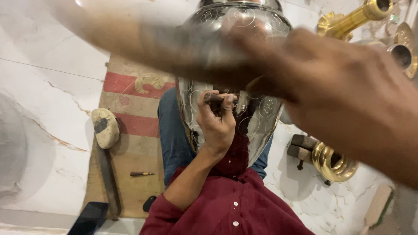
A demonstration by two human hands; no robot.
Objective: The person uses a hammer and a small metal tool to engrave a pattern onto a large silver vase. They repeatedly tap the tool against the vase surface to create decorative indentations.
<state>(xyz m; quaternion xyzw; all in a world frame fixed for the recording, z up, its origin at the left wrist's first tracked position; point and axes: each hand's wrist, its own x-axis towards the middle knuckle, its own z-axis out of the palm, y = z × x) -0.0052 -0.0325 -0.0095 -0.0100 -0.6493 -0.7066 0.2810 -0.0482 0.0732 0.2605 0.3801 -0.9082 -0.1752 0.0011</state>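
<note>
A large shiny metal vessel (244, 26) with engraved round motifs rests on my lap, over my blue trousers (172, 139). My left hand (215, 124) pinches a small dark punch (215, 98) with its tip against the vessel's side. My right hand (348, 100) is raised close to the camera and heavily blurred. Its fingers are curled around a long blurred handle (143, 43) that stretches to the upper left across the vessel. My maroon shirt (230, 204) fills the bottom.
A striped mat (135, 126) lies on the white marble floor, bearing a stone-like lump (106, 127) on a dark metal bar (108, 178) and a loose small punch (141, 174). A dark phone (89, 217) lies bottom left. Brass pieces (335, 163), wooden blocks (302, 146) and a wooden brush (378, 204) lie right.
</note>
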